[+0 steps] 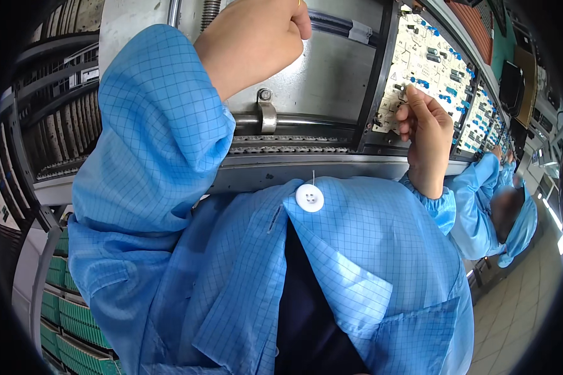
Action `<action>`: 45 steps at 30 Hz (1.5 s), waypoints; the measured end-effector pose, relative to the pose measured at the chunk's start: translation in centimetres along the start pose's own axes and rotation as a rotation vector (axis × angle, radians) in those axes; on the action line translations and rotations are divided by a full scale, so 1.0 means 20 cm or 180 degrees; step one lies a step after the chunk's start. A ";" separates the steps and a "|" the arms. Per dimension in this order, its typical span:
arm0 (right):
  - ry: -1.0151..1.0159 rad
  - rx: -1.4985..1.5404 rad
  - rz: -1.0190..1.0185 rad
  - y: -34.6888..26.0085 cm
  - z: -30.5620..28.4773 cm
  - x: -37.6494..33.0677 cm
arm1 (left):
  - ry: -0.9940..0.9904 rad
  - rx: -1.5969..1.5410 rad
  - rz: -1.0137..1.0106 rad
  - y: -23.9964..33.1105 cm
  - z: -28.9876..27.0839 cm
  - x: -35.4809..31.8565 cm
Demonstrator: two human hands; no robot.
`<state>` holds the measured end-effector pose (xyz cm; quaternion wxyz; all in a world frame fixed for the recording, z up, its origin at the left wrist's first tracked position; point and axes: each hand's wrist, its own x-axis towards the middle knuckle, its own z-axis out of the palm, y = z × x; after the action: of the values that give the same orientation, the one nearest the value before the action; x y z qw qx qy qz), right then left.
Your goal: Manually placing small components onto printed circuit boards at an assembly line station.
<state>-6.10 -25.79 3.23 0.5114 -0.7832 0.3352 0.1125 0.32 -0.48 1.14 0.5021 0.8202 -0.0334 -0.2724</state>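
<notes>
I had the right hand (pixel 426 122) over the near left part of a cream circuit board (pixel 416 53), its grip narrow, fingers curled and thumb close to them; whether they touched the board or pinched something small, I could not tell. Around me on that board stood blue and black components, and a dark frame (pixel 378 81) bordered its left side. Farther right, another populated board (pixel 480 119) lay in line. My left hand (pixel 256 44) reached over a grey metal plate (pixel 331 87), its fingers bent and partly cut off at the far edge, so I could not read that grip. Nearer than the plate ran a metal rod with a bracket (pixel 267 114) on it, then a chain (pixel 288 149). To the right, a co-worker in blue (pixel 481 215) bent toward the line; at near left stood green racked panels (pixel 81 319).
</notes>
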 end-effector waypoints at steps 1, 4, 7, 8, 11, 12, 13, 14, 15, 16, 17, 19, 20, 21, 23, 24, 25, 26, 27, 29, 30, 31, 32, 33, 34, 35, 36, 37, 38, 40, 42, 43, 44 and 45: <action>-0.0002 -0.0010 0.0002 0.00 0.00 0.00 | 0.0058 0.0022 0.0076 0.00 0.00 0.00; 0.0066 -0.0093 -0.0080 0.00 0.02 -0.01 | 0.0011 -0.0050 -0.0011 0.02 -0.01 0.01; 0.0289 -0.0330 -0.0262 -0.01 0.08 -0.04 | -0.0217 0.0041 -0.0139 0.03 -0.02 0.02; 0.0348 -0.0436 -0.0385 0.00 0.09 -0.05 | -0.0343 0.0221 -0.0106 0.02 -0.03 0.03; 0.0363 -0.0402 -0.0601 0.04 0.11 -0.05 | 0.0203 0.0380 0.0525 -0.11 0.07 0.03; 0.0419 -0.0437 -0.0659 0.04 0.12 -0.05 | 0.0200 0.0380 0.0557 -0.13 0.07 0.04; 0.0464 -0.0471 -0.0709 0.04 0.12 -0.05 | 0.0175 0.0359 0.0623 -0.14 0.08 0.05; 0.0404 -0.0419 -0.0723 0.05 0.12 -0.05 | 0.0152 0.0338 0.0687 -0.14 0.08 0.05; 0.0419 -0.0413 -0.0729 0.06 0.12 -0.04 | 0.0148 0.0341 0.0703 -0.14 0.08 0.05; 0.0444 -0.0445 -0.0789 0.07 0.12 -0.04 | 0.0144 0.0343 0.0708 -0.14 0.08 0.05; 0.0469 -0.0478 -0.0849 0.08 0.11 -0.04 | 0.0141 0.0344 0.0714 -0.13 0.07 0.06; 0.0453 -0.0447 -0.0833 0.07 0.11 -0.03 | 0.0218 0.0413 0.0703 -0.18 0.10 0.07; 0.0428 -0.0422 -0.0810 0.07 0.12 -0.03 | 0.0294 0.0478 0.0681 -0.19 0.11 0.07; 0.0421 -0.0417 -0.0817 0.07 0.12 -0.03 | 0.0303 0.0483 0.0679 -0.20 0.10 0.07; 0.0491 -0.0492 -0.0772 0.07 0.12 -0.03 | 0.0232 0.0397 0.0606 -0.17 0.09 0.07; 0.0492 -0.0486 -0.0773 0.07 0.13 -0.03 | 0.0232 0.0403 0.0609 -0.17 0.09 0.07; 0.0510 -0.0502 -0.0784 0.07 0.13 -0.03 | 0.0241 0.0391 0.0595 -0.17 0.10 0.07; 0.0526 -0.0519 -0.0796 0.07 0.13 -0.03 | 0.0251 0.0380 0.0581 -0.18 0.10 0.07; 0.0525 -0.0516 -0.0799 0.07 0.13 -0.03 | 0.0254 0.0383 0.0582 -0.17 0.09 0.07; 0.0539 -0.0620 -0.0792 0.06 0.13 -0.04 | 0.0284 0.0398 0.0585 -0.18 0.09 0.07; 0.0537 -0.0615 -0.0798 0.06 0.14 -0.04 | 0.0290 0.0402 0.0587 -0.18 0.09 0.07; 0.0557 -0.0686 -0.0847 0.06 0.14 -0.04 | 0.0309 0.0365 0.0574 -0.18 0.09 0.07; 0.0581 -0.0755 -0.0899 0.06 0.14 -0.04 | 0.0328 0.0329 0.0566 -0.17 0.09 0.08; 0.0598 -0.0751 -0.0909 0.08 0.13 -0.03 | 0.0329 0.0330 0.0586 -0.17 0.09 0.09; 0.0772 -0.1456 -0.1376 0.11 0.13 -0.02 | 0.0331 0.0345 0.0639 -0.17 0.09 0.09; 0.0952 -0.2160 -0.1839 0.12 0.12 -0.02 | 0.0331 0.0365 0.0699 -0.17 0.08 0.09; 0.0943 -0.2458 -0.2166 0.12 0.11 -0.03 | 0.0335 0.0390 0.0720 -0.18 0.08 0.09; 0.0788 -0.2684 -0.2186 0.09 0.11 -0.07 | 0.0311 0.0384 0.0673 -0.19 0.08 0.10; 0.0637 -0.2902 -0.2205 0.07 0.10 -0.10 | 0.0288 0.0386 0.0629 -0.21 0.08 0.10; 0.0490 -0.3070 -0.2071 0.05 0.05 -0.14 | 0.0309 0.0348 0.0657 -0.23 0.07 0.13; -0.0080 -0.3430 -0.1954 0.04 0.01 -0.15 | 0.0344 0.0352 0.0663 -0.26 0.04 0.15; -0.0039 -0.2997 -0.2385 0.07 -0.05 -0.13 | 0.0419 0.0267 0.0624 -0.29 0.03 0.18; -0.0009 -0.2921 -0.2413 0.08 -0.11 -0.14 | 0.0507 0.0188 0.0576 -0.30 0.01 0.20; -0.0151 -0.2180 -0.2140 0.08 -0.15 -0.16 | 0.0524 0.0266 0.0594 -0.31 0.00 0.22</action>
<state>-10.03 -27.64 5.02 0.2395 -0.9689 -0.0047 0.0626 2.72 1.07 -5.90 0.4917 0.8533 -0.0795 -0.1545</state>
